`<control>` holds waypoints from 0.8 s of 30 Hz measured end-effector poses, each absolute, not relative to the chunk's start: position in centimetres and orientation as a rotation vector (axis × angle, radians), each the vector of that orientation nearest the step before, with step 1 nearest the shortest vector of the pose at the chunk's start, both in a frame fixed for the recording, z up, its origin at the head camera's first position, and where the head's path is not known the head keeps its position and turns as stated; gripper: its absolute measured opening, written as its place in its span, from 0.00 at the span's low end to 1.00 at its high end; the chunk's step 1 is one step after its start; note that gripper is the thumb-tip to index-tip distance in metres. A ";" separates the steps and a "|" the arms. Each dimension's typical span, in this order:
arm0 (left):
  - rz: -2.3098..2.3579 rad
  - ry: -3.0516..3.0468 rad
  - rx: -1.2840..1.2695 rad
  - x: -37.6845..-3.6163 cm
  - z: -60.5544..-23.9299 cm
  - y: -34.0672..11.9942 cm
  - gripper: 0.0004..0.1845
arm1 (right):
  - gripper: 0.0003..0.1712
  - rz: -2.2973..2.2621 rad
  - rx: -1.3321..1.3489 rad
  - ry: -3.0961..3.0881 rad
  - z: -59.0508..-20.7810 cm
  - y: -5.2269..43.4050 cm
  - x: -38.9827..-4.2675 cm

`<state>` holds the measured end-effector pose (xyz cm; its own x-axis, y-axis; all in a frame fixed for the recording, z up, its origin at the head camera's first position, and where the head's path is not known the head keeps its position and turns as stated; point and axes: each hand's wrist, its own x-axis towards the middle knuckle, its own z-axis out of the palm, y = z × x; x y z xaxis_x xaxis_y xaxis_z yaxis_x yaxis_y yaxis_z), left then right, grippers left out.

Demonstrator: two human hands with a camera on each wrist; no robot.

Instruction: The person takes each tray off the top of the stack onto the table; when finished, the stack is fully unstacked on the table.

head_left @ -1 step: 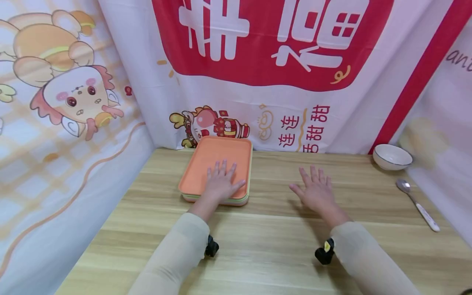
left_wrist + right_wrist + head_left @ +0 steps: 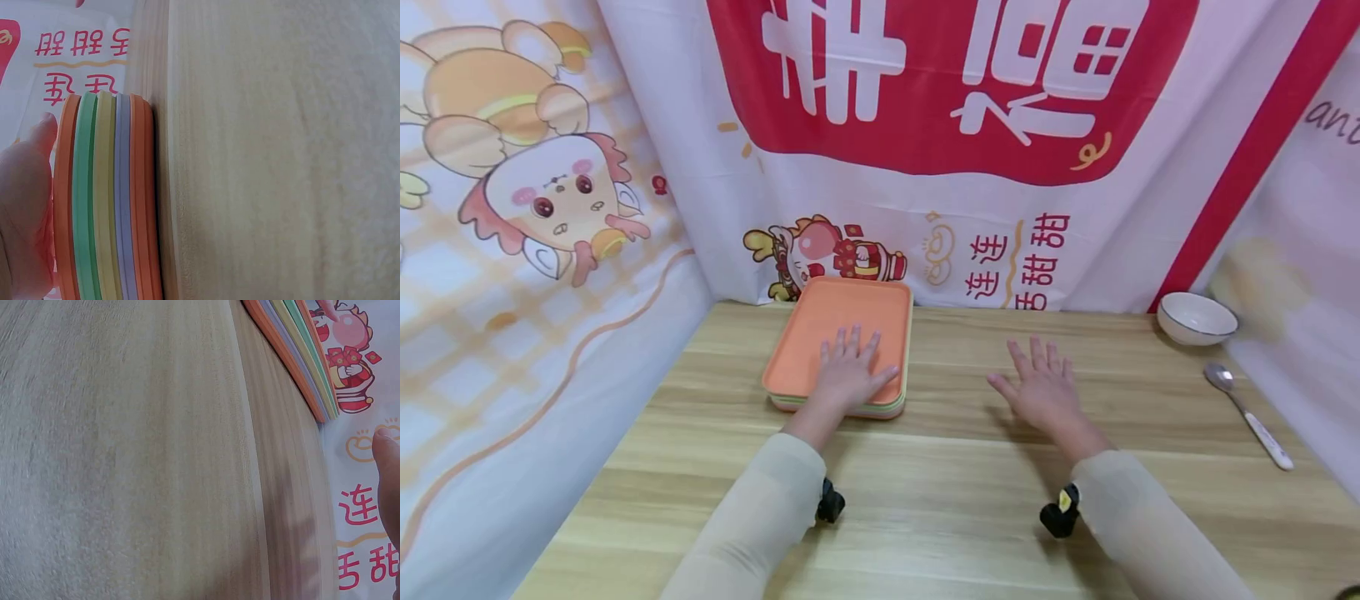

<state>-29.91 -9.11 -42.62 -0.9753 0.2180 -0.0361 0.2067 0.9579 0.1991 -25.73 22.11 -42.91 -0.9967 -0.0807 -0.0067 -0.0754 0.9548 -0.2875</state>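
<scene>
A stack of rectangular trays (image 2: 842, 312) lies toward the back left of the table, an orange one on top. Edge-on in the left wrist view, the stacked trays (image 2: 105, 200) show orange, green, yellow, lavender and orange rims. My left hand (image 2: 845, 382) is spread flat over the top tray's near right part; whether the palm presses on it cannot be told. Right of the stack, my right hand (image 2: 1042, 393) hovers above the wooden table (image 2: 940, 492), fingers spread, holding nothing. Its shadow falls on the wood. Only part of that hand (image 2: 390, 487) shows in the right wrist view.
A white bowl (image 2: 1197, 321) with a dark rim stands at the back right corner. In front of it lies a spoon (image 2: 1262, 433) with a white handle. Printed cloth (image 2: 955, 162) hangs along the back and both sides of the table.
</scene>
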 end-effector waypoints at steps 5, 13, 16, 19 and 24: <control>0.313 3.055 0.336 -29.9 -42.6 -9.1 0.43 | 0.55 -0.458 -0.121 3.079 -42.9 22.1 -25.9; 0.601 3.118 0.377 -29.0 -42.1 -12.2 0.45 | 0.54 -0.609 -0.161 3.090 -43.2 20.6 -25.5; 0.895 3.120 0.362 -28.0 -41.7 -15.0 0.45 | 0.54 -0.825 -0.175 3.039 -43.6 19.5 -25.3; 1.255 3.028 0.288 -27.0 -41.7 -18.0 0.46 | 0.53 -1.038 -0.185 2.962 -44.1 18.1 -25.1; 1.527 2.794 0.080 -26.2 -43.0 -21.9 0.52 | 0.49 -1.251 -0.217 2.870 -45.1 15.5 -24.8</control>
